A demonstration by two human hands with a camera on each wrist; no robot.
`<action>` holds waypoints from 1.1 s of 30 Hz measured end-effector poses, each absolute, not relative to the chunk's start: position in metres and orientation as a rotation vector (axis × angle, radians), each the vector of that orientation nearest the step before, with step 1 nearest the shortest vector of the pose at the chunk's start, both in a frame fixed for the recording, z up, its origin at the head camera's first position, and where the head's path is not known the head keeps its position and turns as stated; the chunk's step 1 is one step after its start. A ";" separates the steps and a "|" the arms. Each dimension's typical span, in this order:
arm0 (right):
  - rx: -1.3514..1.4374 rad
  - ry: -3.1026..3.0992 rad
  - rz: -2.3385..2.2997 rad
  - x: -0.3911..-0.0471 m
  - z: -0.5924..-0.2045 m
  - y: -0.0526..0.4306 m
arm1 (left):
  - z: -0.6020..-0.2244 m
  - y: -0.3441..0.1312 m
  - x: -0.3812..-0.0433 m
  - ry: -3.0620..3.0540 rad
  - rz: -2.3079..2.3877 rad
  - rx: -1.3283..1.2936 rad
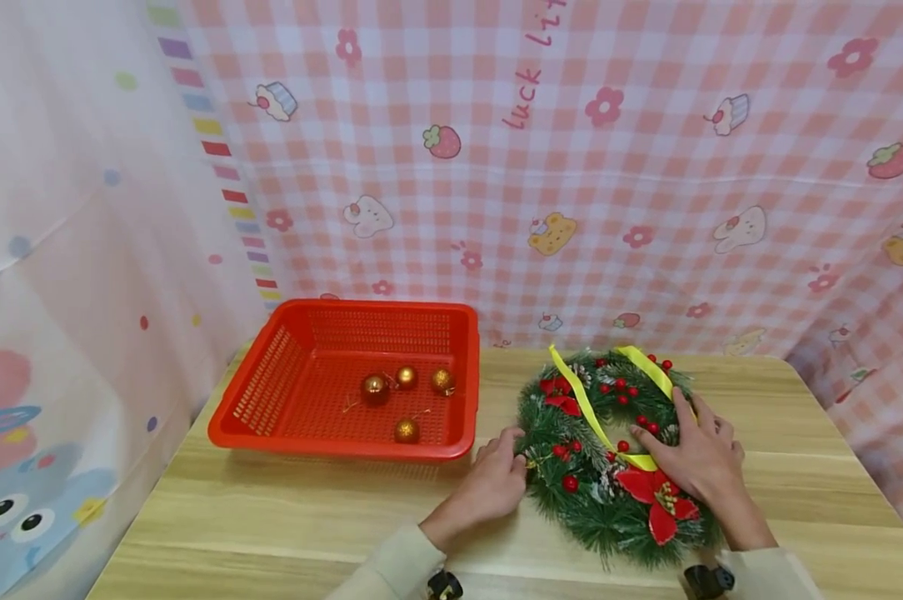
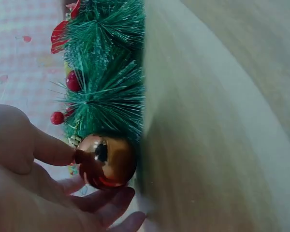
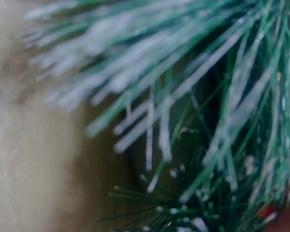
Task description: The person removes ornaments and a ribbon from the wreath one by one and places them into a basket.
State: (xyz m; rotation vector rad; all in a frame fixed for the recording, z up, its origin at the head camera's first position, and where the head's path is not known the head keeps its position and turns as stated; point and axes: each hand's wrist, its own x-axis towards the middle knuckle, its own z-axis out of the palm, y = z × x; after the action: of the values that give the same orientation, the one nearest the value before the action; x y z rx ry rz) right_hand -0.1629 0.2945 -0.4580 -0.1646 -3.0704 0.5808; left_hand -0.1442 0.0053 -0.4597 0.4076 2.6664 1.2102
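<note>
A green Christmas wreath (image 1: 594, 529) lies on the table, trimmed with red berries, red poinsettias and a yellow ribbon (image 1: 582, 400). At its left edge my left hand (image 1: 496, 479) pinches a shiny copper-gold Christmas ball (image 2: 106, 162) between thumb and fingers, against the green needles. From the head view the ball is hidden behind the hand. My right hand (image 1: 699, 454) grips the wreath's right side, the thumb toward the centre hole and the fingers over the outer part. Blurred frosted needles (image 3: 135, 72) fill most of the right wrist view.
Left of the wreath stands a red plastic basket (image 1: 339, 451) with several gold Christmas balls (image 1: 375, 388) inside. The wooden table (image 1: 286, 517) backs onto a pink checked curtain (image 1: 496, 208), and a white curtain (image 1: 84, 250) hangs on the left.
</note>
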 end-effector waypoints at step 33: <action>-0.183 -3.061 0.574 -0.164 -0.461 0.294 | -0.463 0.004 -0.138 2.620 1.548 0.345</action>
State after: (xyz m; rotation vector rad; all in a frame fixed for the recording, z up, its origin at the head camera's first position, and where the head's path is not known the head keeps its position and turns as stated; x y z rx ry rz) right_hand -0.1641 0.2937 -0.4608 -0.1834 -3.0615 0.5737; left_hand -0.1382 0.0038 -0.4634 0.3450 2.6195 1.5482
